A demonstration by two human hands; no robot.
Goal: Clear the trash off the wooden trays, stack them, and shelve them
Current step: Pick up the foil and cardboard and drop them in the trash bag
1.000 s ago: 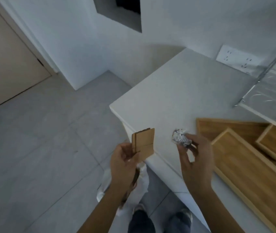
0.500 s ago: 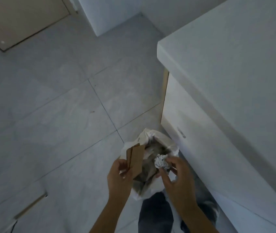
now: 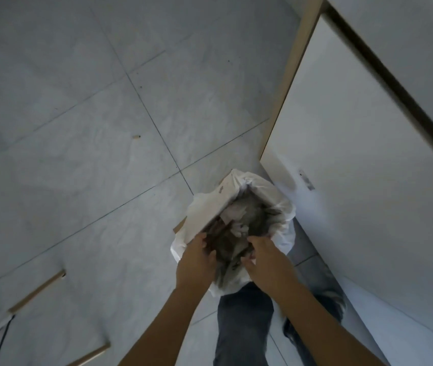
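Note:
A white trash bag (image 3: 204, 215) stands open on the floor against the cabinet, full of crumpled paper and dark scraps. Both hands hover at its mouth. My left hand (image 3: 196, 260) is at the near left rim, fingers spread and pointing down into the bag, with nothing in it. My right hand (image 3: 265, 256) is at the near right rim, fingers loosely apart, and I see nothing in it either. A brownish piece (image 3: 219, 232) lies inside the bag just beyond my left fingers. The wooden trays are out of view.
A white cabinet door (image 3: 355, 167) with a small handle (image 3: 306, 179) rises right of the bag. Grey tiled floor (image 3: 91, 154) spreads to the left, with a small scrap (image 3: 136, 137) on it. My legs in jeans (image 3: 244, 320) are below the bag.
The view has dropped from the counter to the bag. My hands moved down to the bag's mouth, and the cardboard piece and foil ball are no longer in them.

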